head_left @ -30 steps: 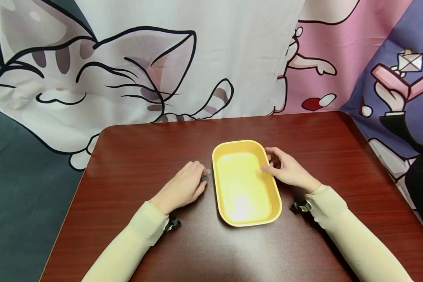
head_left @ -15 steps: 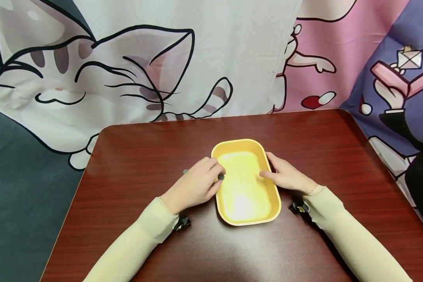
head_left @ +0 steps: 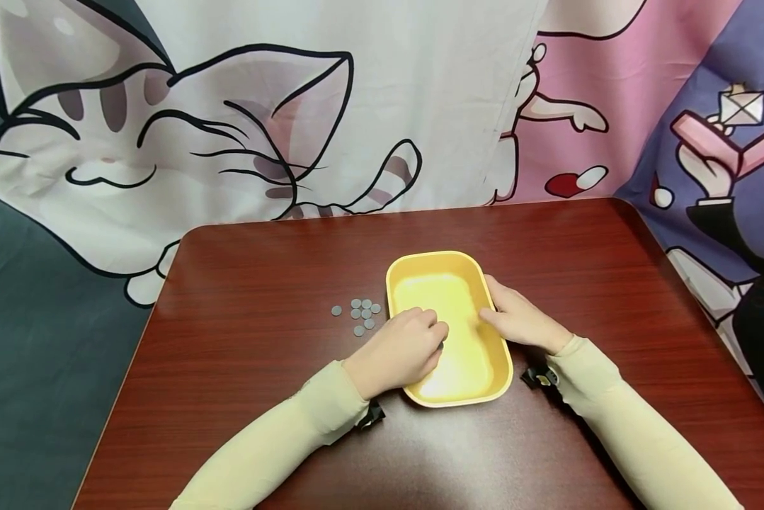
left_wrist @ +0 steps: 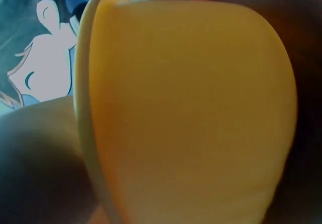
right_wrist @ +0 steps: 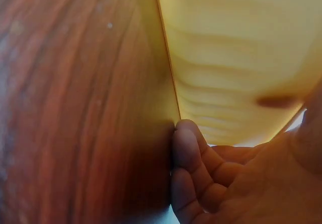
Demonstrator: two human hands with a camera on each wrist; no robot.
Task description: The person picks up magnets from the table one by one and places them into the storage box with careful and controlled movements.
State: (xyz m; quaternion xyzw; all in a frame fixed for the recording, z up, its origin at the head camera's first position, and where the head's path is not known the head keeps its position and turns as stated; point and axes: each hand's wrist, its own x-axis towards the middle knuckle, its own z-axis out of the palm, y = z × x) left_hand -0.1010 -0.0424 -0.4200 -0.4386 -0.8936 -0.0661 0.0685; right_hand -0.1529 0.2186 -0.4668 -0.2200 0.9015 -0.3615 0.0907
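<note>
A yellow rectangular tray (head_left: pixel 420 262) stands on the table, and its outer wall (left_wrist: pixel 191 108) fills most of the left wrist view. Over the inside of the tray is my left hand (head_left: pixel 397 350), fingers curled, with the dark edge of a small grey disc (head_left: pixel 441 346) showing at the fingertips. My right hand (head_left: pixel 525 319) grips the tray's right side, thumb over the rim and fingers outside. In the right wrist view, its curled fingers (right_wrist: pixel 186 143) lie low against the yellow wall beside the tabletop. Left of the tray lie several flat grey discs (head_left: pixel 356 313), loosely grouped.
The dark red wooden table (head_left: pixel 260 283) has rounded far corners. Behind it hangs a curtain (head_left: pixel 452 106) printed with cartoon cats and figures. A black object (head_left: pixel 760 340) stands beyond the table's right edge.
My left hand has moved right, from the table beside the tray to over its inside, uncovering the grey discs. The tray has shifted slightly right, with my right hand still at its side.
</note>
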